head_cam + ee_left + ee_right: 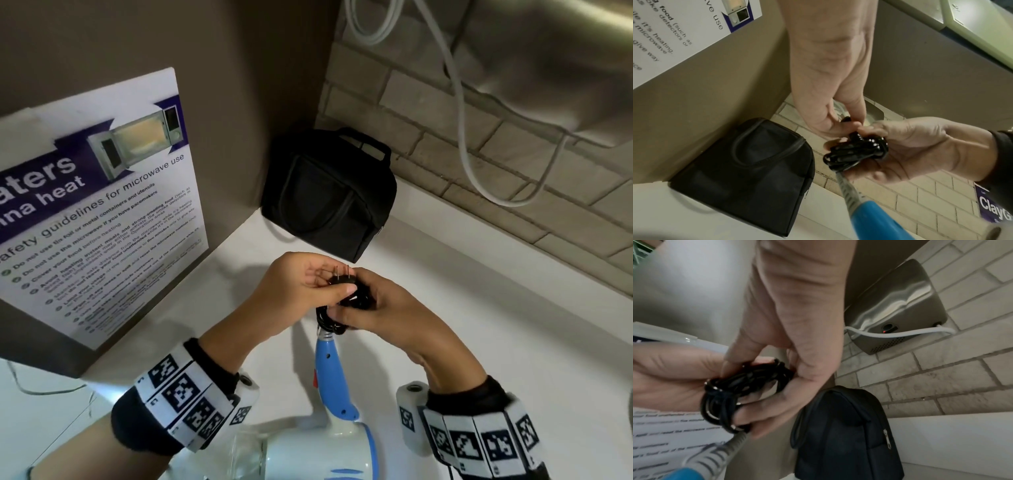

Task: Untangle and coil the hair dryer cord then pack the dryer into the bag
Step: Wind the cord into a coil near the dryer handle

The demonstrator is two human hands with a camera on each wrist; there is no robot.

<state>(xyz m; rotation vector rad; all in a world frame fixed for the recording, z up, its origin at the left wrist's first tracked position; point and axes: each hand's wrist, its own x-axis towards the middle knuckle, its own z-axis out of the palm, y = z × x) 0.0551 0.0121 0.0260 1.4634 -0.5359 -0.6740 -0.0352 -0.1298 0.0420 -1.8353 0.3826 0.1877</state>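
The black cord [334, 317] is wound into a small bundle [857, 151] at the end of the dryer's blue handle [330, 377]. My right hand [380, 305] grips this bundle [742, 391], with its fingers curled round the loops. The plug [344, 279] sticks up with its two prongs showing, and my left hand [308, 284] pinches it between thumb and fingers. Below the hands, the dryer's white body [318, 452] lies on the white counter [479, 325]. The black bag [329, 195] stands zipped in the far corner, just beyond the hands.
A microwave safety poster [96, 205] hangs on the brown wall at left. A steel wall unit [898, 305] with a white cable [462, 137] is mounted on the tiled wall at right. A thin wire [34, 389] lies at the left.
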